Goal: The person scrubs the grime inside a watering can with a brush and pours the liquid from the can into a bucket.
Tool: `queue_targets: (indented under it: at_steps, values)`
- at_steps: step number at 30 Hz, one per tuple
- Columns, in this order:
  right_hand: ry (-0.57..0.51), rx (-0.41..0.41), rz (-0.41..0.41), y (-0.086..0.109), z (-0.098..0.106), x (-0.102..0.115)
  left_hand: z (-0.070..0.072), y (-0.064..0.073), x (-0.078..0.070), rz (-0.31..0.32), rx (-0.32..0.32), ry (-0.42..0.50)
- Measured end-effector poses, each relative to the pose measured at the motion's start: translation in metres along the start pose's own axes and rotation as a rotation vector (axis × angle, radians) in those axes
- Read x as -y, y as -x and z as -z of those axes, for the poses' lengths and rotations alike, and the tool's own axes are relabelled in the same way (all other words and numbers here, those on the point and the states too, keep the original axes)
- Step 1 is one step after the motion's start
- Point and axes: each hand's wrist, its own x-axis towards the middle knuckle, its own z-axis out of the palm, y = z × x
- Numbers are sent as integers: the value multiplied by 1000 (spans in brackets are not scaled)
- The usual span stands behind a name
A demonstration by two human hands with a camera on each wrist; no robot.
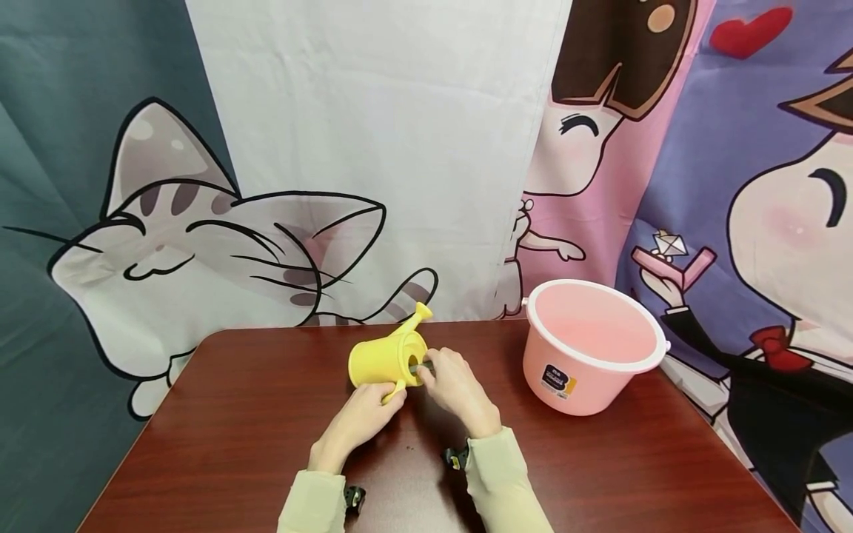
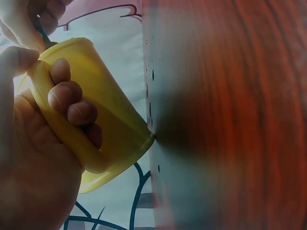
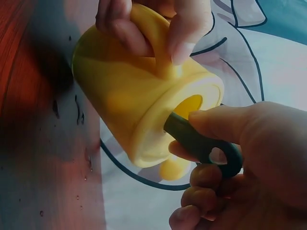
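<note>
A yellow watering can (image 1: 375, 361) is tipped on its side, its round opening facing right and its spout pointing up and away in the head view. My left hand (image 1: 363, 414) grips the can's handle, fingers curled through the loop in the left wrist view. With thumb and fingers, my right hand (image 1: 460, 385) pinches a dark green handle (image 3: 204, 143) that has a hole near its end. The handle's far end goes into the can's opening, so what it carries is hidden. Whether the can's lower edge touches the table is hard to tell.
A pink bucket (image 1: 566, 377) with a white rim stands at the right of the brown wooden table (image 1: 253, 414). Small water drops (image 3: 78, 197) lie on the tabletop near the can. Behind the table hangs a cartoon-printed cloth (image 1: 373, 111).
</note>
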Motion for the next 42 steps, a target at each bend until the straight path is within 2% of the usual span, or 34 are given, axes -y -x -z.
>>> queue_targets:
  at_steps: [13, 25, 31, 42]
  values:
    - [-23, -29, 4, 6, 21, 0, 1, 2, -2, -13, -3, 2]
    - [-10, -45, -18, 11, 42, 7, 2, 2, -2, 0, -5, 12]
    - [-15, -52, -1, 10, 38, 6, 2, 2, -3, 0, -6, 15]
    - [-32, -38, 25, 3, 16, 5, 2, 1, 1, -5, -12, 24]
